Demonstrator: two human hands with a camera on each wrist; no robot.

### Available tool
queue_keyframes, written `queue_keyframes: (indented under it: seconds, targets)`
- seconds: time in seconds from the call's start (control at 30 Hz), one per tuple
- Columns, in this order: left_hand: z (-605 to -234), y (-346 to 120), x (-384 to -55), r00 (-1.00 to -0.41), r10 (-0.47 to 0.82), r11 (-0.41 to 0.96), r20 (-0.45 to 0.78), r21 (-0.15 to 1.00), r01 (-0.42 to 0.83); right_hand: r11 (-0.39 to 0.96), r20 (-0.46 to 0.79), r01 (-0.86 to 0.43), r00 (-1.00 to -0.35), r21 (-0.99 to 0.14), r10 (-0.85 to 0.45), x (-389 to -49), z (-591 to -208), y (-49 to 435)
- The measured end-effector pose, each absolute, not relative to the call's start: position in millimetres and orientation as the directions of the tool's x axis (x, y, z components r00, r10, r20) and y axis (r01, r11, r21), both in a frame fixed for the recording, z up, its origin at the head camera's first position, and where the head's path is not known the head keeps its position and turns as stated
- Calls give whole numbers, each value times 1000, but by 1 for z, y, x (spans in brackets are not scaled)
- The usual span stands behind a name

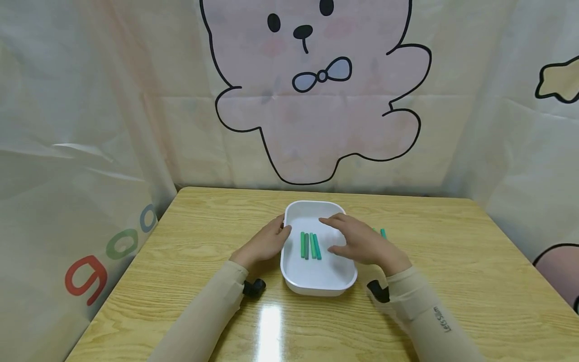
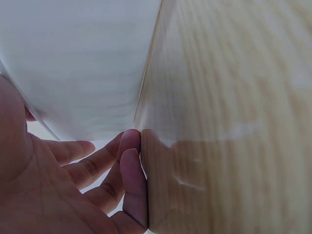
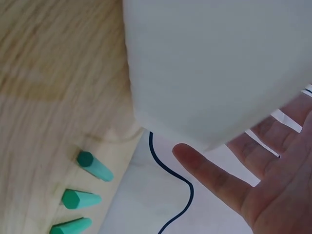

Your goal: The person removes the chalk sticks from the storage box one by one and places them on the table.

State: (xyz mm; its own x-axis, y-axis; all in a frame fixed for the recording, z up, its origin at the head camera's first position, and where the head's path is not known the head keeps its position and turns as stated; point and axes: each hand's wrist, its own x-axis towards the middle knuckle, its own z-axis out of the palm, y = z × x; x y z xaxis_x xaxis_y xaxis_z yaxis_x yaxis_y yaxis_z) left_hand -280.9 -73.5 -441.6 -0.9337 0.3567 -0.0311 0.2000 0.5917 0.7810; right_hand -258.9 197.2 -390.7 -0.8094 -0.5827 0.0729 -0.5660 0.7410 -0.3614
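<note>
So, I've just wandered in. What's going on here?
A person is handling a white tray on a wooden table. Their left hand holds its left side, while the right hand is over the right side, fingers apart and holding nothing. Four green sticks lie roughly side by side inside; three more sticks show on the table to the right.

"LetsSlim" on right sleeve (image 1: 429,312); "goo" on curtain (image 1: 81,166)
</note>
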Motion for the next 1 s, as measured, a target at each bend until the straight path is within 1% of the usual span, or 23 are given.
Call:
queue_keyframes:
  seconds: [0.23, 0.5, 1.0]
  targets:
    - [-441, -73, -281, -934, 357, 594, -31, 779, 201, 736, 71, -577, -801, -353, -594, -259, -398, 192]
    - [-441, -73, -281, -935, 353, 597, -38, 779, 193, 736, 40, -573, -798, -361, -602, -259, -404, 188]
    - [-442, -73, -281, -935, 352, 597, -40, 779, 192, 755, 53, -575, -805, -314, -591, -259, -412, 182]
